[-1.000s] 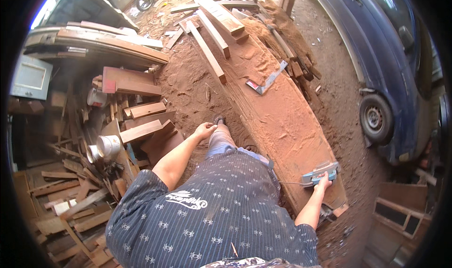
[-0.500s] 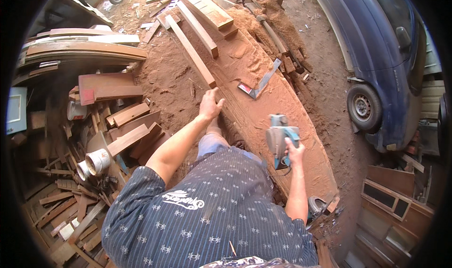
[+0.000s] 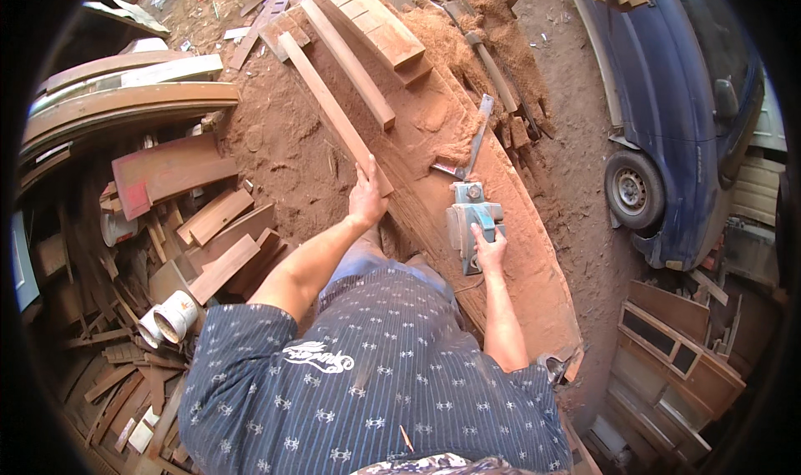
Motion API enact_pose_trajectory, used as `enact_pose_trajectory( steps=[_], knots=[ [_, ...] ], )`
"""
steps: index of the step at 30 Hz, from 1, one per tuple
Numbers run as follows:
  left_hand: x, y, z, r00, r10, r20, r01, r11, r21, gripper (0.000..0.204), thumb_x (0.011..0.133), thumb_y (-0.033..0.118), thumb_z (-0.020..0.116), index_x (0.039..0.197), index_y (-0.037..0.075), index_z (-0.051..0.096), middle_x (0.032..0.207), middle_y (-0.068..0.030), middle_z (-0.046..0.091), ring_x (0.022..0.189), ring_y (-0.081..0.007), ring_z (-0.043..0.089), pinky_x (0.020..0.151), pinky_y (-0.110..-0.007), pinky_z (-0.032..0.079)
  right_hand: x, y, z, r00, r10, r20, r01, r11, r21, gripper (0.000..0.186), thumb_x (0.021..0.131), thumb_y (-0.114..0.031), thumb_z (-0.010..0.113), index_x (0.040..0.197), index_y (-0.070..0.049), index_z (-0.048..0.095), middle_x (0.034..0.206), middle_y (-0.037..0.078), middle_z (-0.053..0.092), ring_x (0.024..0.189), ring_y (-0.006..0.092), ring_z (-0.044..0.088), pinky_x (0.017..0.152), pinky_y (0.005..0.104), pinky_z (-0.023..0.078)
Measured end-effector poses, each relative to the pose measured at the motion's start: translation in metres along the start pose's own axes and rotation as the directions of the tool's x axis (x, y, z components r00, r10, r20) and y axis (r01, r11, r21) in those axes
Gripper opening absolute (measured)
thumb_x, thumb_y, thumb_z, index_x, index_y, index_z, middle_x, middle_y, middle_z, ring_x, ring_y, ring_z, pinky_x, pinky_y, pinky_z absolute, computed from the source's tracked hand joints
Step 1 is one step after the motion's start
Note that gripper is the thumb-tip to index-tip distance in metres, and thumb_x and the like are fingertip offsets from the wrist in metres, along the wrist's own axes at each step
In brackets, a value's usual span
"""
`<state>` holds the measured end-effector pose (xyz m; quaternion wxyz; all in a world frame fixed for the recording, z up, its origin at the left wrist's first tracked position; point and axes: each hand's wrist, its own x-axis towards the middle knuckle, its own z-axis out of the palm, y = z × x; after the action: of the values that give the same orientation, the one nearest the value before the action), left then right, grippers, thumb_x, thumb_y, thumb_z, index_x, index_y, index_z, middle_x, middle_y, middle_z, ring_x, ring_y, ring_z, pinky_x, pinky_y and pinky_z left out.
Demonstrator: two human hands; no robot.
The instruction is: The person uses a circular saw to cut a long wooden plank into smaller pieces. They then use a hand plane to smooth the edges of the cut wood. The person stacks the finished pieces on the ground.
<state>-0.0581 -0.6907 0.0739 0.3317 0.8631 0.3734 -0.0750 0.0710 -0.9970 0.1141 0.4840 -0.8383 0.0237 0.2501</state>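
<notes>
Teal and grey, a power planer [image 3: 461, 233] is occupying the space over the sawdust-covered wooden counter [image 3: 530, 266], just nearer the person than a metal square [image 3: 478, 137]. The right hand [image 3: 491, 250] is gripping it, fingers clamping its handle. The left hand [image 3: 365, 200] is touching the near end of a long wooden strip [image 3: 325, 95]; whether its fingers are clamping, I cannot tell. Another strip [image 3: 349, 65] is lying alongside, near a thick beam [image 3: 367, 20].
</notes>
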Motion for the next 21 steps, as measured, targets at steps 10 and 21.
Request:
enact_pose_trajectory(
  steps=[10,21],
  knots=[
    [-0.017,0.073,-0.117,0.973,-0.023,-0.23,-0.073,0.914,-0.4,0.105,0.087,0.03,0.079,0.161,0.004,0.009,0.156,-0.0271,0.039,0.136,-0.0416,0.05,0.114,-0.047,0.043,0.009,0.055,-0.082,0.953,0.135,0.27,-0.074,0.972,-0.223,0.051,0.078,-0.039,0.088,0.106,0.0,0.07,0.088,0.005,0.071,0.081,0.015,0.064,0.073,0.0332,0.053],
    [0.014,0.104,-0.23,0.836,-0.19,-0.515,-0.273,0.67,-0.69,0.111,0.084,0.028,0.083,0.16,-0.003,0.008,0.135,-0.0255,0.061,0.117,-0.0287,0.066,0.101,-0.038,0.053,0.057,0.008,-0.003,0.967,-0.079,0.241,0.252,0.429,-0.867,0.058,0.082,-0.052,0.076,0.108,0.0,0.073,0.109,0.022,0.072,0.108,0.0382,0.068,0.093,0.0483,0.053]
  ],
)
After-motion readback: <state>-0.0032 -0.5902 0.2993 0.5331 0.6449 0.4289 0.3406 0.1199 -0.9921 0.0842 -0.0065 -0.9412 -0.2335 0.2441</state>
